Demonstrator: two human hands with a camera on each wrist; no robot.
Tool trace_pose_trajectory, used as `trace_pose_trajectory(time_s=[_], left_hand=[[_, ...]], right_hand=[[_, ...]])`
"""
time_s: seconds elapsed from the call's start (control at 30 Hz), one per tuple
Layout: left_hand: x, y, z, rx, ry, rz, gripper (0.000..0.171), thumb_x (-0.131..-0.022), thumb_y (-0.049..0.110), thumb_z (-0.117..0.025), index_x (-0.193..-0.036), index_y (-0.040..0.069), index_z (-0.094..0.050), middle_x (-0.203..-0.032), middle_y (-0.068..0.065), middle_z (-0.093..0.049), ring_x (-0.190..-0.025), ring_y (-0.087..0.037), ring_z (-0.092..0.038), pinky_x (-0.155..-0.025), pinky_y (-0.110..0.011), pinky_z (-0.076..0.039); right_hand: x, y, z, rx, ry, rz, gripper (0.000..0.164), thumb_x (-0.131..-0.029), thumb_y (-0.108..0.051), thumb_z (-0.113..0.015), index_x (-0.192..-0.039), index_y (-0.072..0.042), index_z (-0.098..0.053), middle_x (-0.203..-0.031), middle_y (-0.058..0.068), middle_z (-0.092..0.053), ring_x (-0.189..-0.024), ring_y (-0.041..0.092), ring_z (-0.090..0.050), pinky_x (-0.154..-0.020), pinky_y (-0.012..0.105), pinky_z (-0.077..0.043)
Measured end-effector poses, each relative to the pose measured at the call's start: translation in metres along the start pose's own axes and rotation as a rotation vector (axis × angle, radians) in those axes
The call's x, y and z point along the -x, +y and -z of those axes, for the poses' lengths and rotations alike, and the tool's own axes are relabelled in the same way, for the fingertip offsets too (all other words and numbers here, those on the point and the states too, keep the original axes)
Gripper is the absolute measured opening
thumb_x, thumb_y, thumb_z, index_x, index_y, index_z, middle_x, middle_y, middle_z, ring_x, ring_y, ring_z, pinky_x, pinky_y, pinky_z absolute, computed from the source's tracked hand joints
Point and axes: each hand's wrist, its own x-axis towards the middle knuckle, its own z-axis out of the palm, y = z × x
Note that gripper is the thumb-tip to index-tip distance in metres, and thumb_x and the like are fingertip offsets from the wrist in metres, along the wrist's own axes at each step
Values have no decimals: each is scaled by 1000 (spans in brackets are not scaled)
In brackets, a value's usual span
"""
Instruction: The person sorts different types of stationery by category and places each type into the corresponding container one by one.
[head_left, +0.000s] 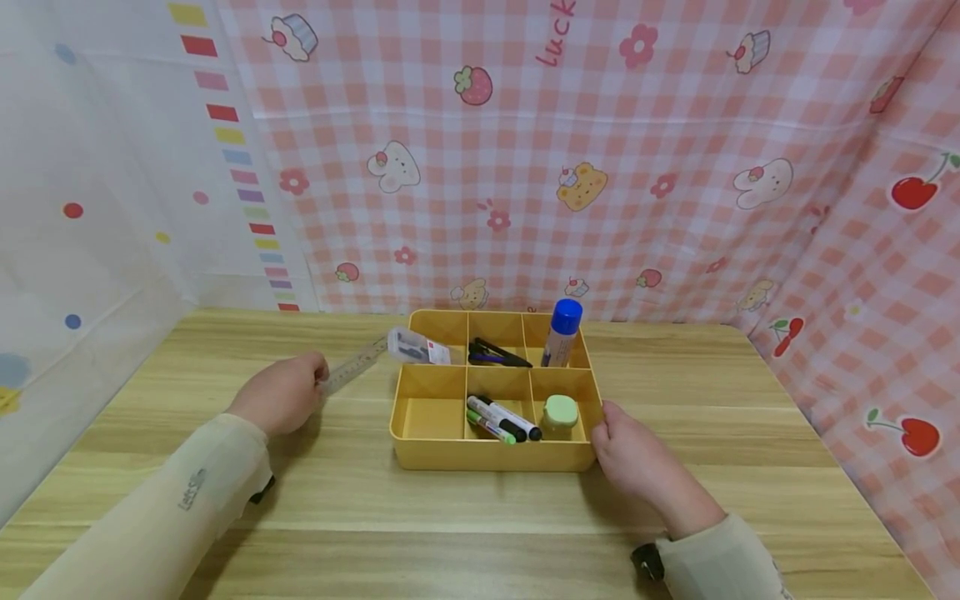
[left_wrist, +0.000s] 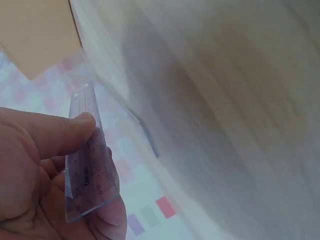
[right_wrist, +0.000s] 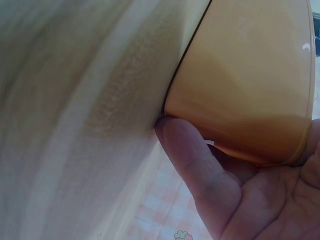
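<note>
My left hand (head_left: pixel 281 393) grips a clear plastic ruler (left_wrist: pixel 89 165), thumb on its face and fingers behind. The ruler slants up toward the organizer, its far end beside a clear plastic case (head_left: pixel 420 347) in the back left compartment. My right hand (head_left: pixel 636 457) holds the yellow compartment organizer (head_left: pixel 495 456) by its right side, one finger along the lower edge in the right wrist view. The organizer stands on the table. Black pens (head_left: pixel 497 354) lie in its back middle compartment. A blue-capped glue stick (head_left: pixel 562 333) stands back right.
Several markers (head_left: pixel 501 419) lie in the organizer's front middle compartment. A small pot with a pale green lid (head_left: pixel 560 412) sits front right. The wood-grain table (head_left: pixel 450 542) meets a pink checked cloth (head_left: pixel 525 242) behind, with more patterned cloth at both sides.
</note>
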Motion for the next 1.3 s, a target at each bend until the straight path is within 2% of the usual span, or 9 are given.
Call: trace_pose_trajectory(time_s=[0.27, 0.43, 0.67, 0.8, 1.03, 1.2, 1.3], left_hand=[[8, 6, 1, -12, 27, -17, 25, -106, 15, -58, -128, 4, -63, -117, -18, -74, -84, -24, -61, -77, -44, -54], [12, 9, 2, -14, 42, -37, 27, -106, 13, -58, -131, 4, -61, -114, -17, -74, -83, -23, -61, -77, -44, -56], [17, 13, 4, 56, 69, -45, 32, -107, 15, -55, -136, 4, -57, -114, -14, -73, -86, -21, -62, -79, -42, -55], [21, 16, 6, 95, 56, -42, 33, -108, 18, -54, -139, 6, -55, -117, -12, -71, -88, -21, -62, -81, -41, -55], [34, 25, 11, 126, 75, -67, 33, -109, 20, -54, -139, 6, -56, -119, -13, -72, -91, -21, -65, -79, -41, -55], [44, 33, 16, 133, 95, -93, 33, -108, 20, -58, -138, 6, -58, -120, -15, -73, -98, -25, -69, -82, -47, -58], [50, 35, 19, 140, 100, -102, 33, -107, 20, -59, -137, 6, -58, -119, -15, -73, -95, -24, -69, -80, -45, -58]], right_hand=[[0, 0, 0, 4, 6, 8, 51, -110, -19, -32, -152, 8, -41, -145, 34, -58, -112, 33, -63, -104, 61, -52], [0, 1, 0, 4, 4, 0, 52, -110, -20, -31, -153, 8, -41, -146, 34, -57, -112, 32, -62, -103, 60, -52], [0, 1, 0, 4, 9, 9, 52, -110, -20, -31, -152, 8, -42, -145, 34, -58, -114, 33, -62, -105, 61, -51], [0, 1, 0, 1, 6, 9, 52, -110, -20, -31, -153, 8, -41, -147, 34, -56, -120, 35, -62, -107, 62, -50], [-1, 2, -1, 0, -3, 5, 54, -110, -20, -29, -155, 9, -37, -150, 36, -53, -127, 38, -61, -108, 62, -50], [0, 1, -1, -3, -4, 10, 53, -110, -19, -30, -154, 10, -37, -150, 36, -52, -134, 41, -58, -112, 64, -47], [0, 1, -1, -4, -4, 10, 53, -110, -19, -30, -154, 10, -38, -150, 36, -52, -133, 41, -58, -112, 64, -47]])
